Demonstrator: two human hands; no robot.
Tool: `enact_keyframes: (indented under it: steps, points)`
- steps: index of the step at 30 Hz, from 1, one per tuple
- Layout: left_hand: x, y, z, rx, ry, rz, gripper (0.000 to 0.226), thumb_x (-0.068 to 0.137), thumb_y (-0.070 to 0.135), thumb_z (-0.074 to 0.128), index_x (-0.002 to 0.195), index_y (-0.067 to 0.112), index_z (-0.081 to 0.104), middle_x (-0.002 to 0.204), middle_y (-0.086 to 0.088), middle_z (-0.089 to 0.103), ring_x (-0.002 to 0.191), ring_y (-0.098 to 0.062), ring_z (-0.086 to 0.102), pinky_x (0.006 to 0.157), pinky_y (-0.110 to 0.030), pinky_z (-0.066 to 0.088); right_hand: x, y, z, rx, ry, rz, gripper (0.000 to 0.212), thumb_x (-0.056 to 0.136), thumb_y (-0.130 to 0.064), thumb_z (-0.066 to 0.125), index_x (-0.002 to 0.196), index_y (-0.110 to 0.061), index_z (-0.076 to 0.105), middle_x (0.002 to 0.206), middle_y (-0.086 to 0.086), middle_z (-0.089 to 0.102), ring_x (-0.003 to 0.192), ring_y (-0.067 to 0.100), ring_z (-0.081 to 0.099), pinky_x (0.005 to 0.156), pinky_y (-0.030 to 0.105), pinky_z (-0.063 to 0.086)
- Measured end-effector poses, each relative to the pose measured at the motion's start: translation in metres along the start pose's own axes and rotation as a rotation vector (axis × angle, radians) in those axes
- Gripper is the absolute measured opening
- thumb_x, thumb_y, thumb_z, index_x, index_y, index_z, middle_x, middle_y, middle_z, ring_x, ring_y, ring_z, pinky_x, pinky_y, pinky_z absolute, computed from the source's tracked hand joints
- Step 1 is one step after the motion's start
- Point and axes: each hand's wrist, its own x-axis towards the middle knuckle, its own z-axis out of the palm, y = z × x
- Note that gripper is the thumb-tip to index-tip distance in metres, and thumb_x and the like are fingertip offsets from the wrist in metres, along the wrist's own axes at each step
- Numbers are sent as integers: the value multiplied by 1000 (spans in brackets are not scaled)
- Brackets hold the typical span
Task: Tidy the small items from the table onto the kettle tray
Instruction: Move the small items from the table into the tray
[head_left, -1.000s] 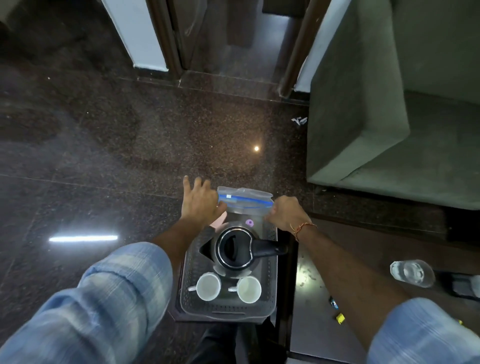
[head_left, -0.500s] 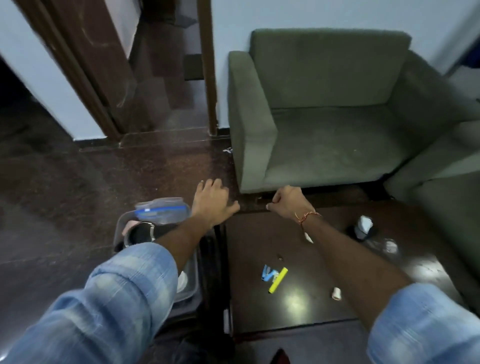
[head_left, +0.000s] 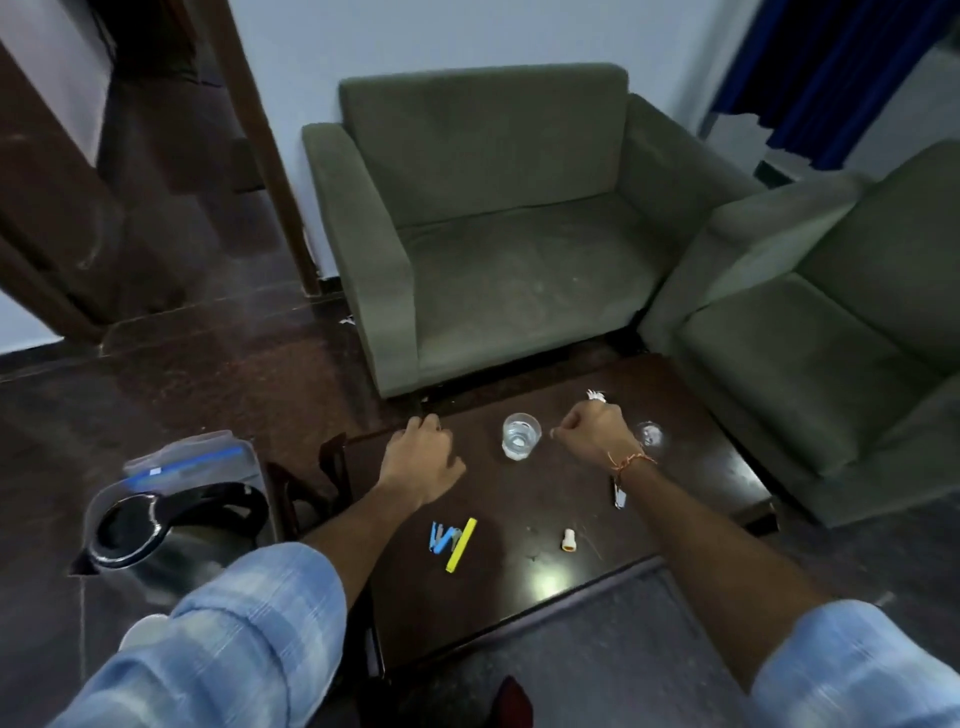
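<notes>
Several small items lie loose on the tabletop, none yet on the kettle tray. Near the 6 o'clock edge: a yellow strip touching a blue clip-like piece at its 9 o'clock, and a small white cap apart at their 3 o'clock. Toward 12 o'clock: a clear glass, a second glass at its 3 o'clock, a white paper scrap by the far edge, and a thin white piece partly hidden under the right wrist.

Off the tabletop's 9 o'clock side and lower down, the tray, mostly hidden behind the left sleeve. On it: the black kettle, a clear zip bag with a blue stripe at the 12 o'clock end, and a white cup peeping out at 6 o'clock.

Changed within the last second: both hands off the zip bag and swung across to the tabletop, the view turning with them.

Left hand palm down, fingers loosely curled, over the 10 o'clock corner, holding nothing that shows. Right hand bunched in a loose fist between the two glasses, just short of the paper scrap; cannot tell whether anything is pinched inside.

Probably means the bag is settled on the tray and the next pickup is starting. Most of the tidying left to do.
</notes>
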Motion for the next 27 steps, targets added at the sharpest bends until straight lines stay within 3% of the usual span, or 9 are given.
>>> enact_keyframes:
  steps: [5, 10, 14, 17, 23, 27]
  points:
    - [-8, 16, 37, -52, -101, -23, 32, 88, 34, 52, 107, 12, 63, 112, -8, 53, 108, -28, 51, 85, -42, 49, -2, 45, 30, 48, -48, 105, 17, 79, -28, 70, 64, -19, 68, 86, 4, 75, 91, 18, 69, 74, 13, 39]
    - [-28, -1, 90, -182, -214, -227, 30, 87, 27, 57, 113, 11, 57, 115, -9, 52, 110, -30, 52, 85, -43, 51, 8, 69, 108, 35, -194, 123, 22, 82, -33, 67, 87, -12, 68, 103, 5, 71, 104, 20, 66, 78, 17, 40]
    - [-37, -14, 135, -261, -273, -363, 34, 84, 27, 60, 114, 11, 57, 115, -10, 55, 110, -32, 56, 85, -43, 51, 16, 75, 183, 64, -317, 96, 44, 82, -39, 68, 115, -11, 63, 120, 8, 65, 120, 22, 58, 103, 24, 41]
    - [-38, -23, 170, -319, -319, -431, 40, 83, 32, 64, 117, 11, 58, 113, -9, 60, 109, -31, 58, 85, -43, 52, 16, 78, 232, 85, -363, 146, 54, 82, -38, 68, 125, -8, 54, 125, 14, 61, 121, 27, 55, 104, 34, 44]
    - [-7, -40, 229, -357, -335, -493, 51, 81, 35, 69, 124, 10, 56, 119, -11, 60, 114, -31, 56, 89, -43, 51, 50, 84, 301, 56, -395, 243, 40, 92, -38, 54, 115, -6, 64, 121, 16, 62, 113, 31, 58, 88, 30, 44]
    - [13, -50, 266, -335, -320, -506, 48, 81, 36, 70, 119, 9, 58, 115, -11, 61, 109, -30, 58, 82, -41, 50, 80, 85, 339, 111, -367, 346, 51, 87, -51, 55, 107, -6, 66, 111, 12, 68, 98, 28, 66, 87, 29, 48]
